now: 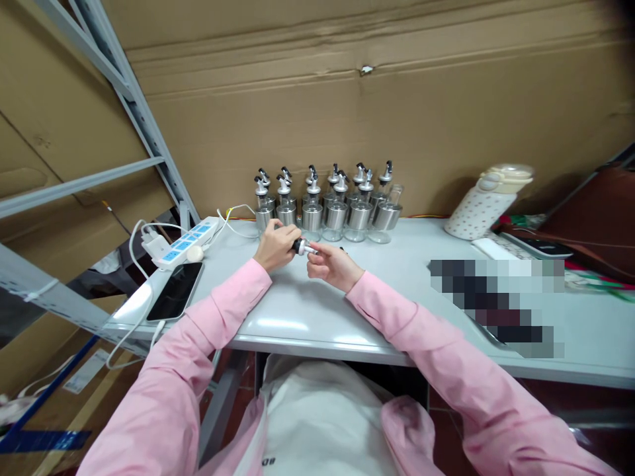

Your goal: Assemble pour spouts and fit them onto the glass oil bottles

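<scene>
A bottle pour spout with a black stopper end and a pale, thin tip lies sideways between my hands. My left hand is closed around its black end. The thumb and fingers of my right hand pinch the thin tip. Just behind the hands stand several glass bottles with steel sleeves, in two rows, most topped with black and silver spouts. At the right end, one bottle has a bare glass neck and no spout. A small black bit shows behind my right hand, too hidden to name.
On the left are a power strip with white cables and a black-screened phone. A white patterned water bottle stands right, near a brown bag. Cardboard walls the back; a metal rack post rises left.
</scene>
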Action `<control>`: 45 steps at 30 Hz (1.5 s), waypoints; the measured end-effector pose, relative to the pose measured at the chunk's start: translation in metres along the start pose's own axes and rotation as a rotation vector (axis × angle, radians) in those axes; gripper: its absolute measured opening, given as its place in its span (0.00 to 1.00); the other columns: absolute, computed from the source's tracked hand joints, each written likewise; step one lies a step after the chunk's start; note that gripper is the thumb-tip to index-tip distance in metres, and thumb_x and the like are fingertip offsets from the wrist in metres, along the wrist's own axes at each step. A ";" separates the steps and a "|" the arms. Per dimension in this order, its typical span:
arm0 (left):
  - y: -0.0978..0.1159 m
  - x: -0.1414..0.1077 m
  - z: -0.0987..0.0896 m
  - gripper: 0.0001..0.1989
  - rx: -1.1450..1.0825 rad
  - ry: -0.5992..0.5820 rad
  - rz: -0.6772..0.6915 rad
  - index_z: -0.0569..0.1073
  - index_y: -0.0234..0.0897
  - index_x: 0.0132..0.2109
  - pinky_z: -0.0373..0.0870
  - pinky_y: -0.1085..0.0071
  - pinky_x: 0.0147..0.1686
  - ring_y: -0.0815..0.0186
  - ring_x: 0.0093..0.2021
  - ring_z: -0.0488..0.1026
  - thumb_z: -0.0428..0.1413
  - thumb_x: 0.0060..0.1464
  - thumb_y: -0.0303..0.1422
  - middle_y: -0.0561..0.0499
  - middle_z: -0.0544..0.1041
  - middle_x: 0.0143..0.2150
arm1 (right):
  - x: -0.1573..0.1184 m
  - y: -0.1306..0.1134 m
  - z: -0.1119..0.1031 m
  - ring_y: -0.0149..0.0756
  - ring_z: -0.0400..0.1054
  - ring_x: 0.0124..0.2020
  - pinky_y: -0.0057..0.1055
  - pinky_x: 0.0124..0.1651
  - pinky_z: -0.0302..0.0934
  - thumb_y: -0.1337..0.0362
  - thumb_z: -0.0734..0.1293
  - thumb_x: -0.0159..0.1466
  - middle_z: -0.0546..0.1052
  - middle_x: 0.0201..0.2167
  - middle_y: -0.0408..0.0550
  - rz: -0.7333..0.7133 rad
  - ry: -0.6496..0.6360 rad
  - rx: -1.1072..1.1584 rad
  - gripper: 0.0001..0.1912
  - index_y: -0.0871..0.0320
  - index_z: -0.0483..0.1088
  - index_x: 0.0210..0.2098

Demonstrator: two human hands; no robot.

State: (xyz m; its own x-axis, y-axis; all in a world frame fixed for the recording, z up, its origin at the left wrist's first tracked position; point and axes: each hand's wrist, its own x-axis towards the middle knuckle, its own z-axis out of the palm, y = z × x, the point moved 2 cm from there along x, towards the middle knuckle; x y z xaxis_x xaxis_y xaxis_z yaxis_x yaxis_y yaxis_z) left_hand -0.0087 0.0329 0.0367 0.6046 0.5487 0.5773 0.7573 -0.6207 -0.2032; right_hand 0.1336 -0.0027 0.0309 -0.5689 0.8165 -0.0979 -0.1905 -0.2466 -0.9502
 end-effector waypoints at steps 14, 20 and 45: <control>0.009 -0.006 -0.021 0.13 -0.042 -0.118 -0.248 0.66 0.35 0.49 0.57 0.60 0.49 0.59 0.46 0.70 0.43 0.60 0.31 0.44 0.73 0.46 | -0.001 0.003 -0.014 0.25 0.60 0.20 0.24 0.27 0.53 0.60 0.60 0.65 0.67 0.18 0.40 0.042 0.223 0.055 0.16 0.60 0.68 0.24; -0.019 -0.085 -0.064 0.21 0.219 -0.326 -0.811 0.62 0.30 0.56 0.65 0.58 0.44 0.48 0.50 0.68 0.45 0.59 0.36 0.34 0.66 0.51 | -0.002 -0.003 -0.018 0.25 0.60 0.20 0.24 0.27 0.54 0.58 0.63 0.61 0.66 0.18 0.39 -0.021 0.228 0.080 0.13 0.59 0.67 0.25; -0.083 -0.195 -0.084 0.43 0.205 -0.528 -1.154 0.51 0.28 0.63 0.65 0.55 0.47 0.39 0.54 0.66 0.47 0.50 0.55 0.27 0.68 0.52 | -0.002 -0.010 -0.025 0.26 0.59 0.20 0.25 0.26 0.53 0.56 0.64 0.59 0.66 0.17 0.39 -0.070 0.288 0.100 0.14 0.59 0.67 0.24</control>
State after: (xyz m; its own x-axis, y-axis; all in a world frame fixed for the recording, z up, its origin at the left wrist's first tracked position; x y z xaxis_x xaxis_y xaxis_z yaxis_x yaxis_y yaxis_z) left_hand -0.2102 -0.0696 0.0078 -0.4346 0.8915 0.1275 0.9006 0.4308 0.0575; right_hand 0.1567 0.0115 0.0329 -0.3047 0.9440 -0.1265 -0.3072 -0.2231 -0.9251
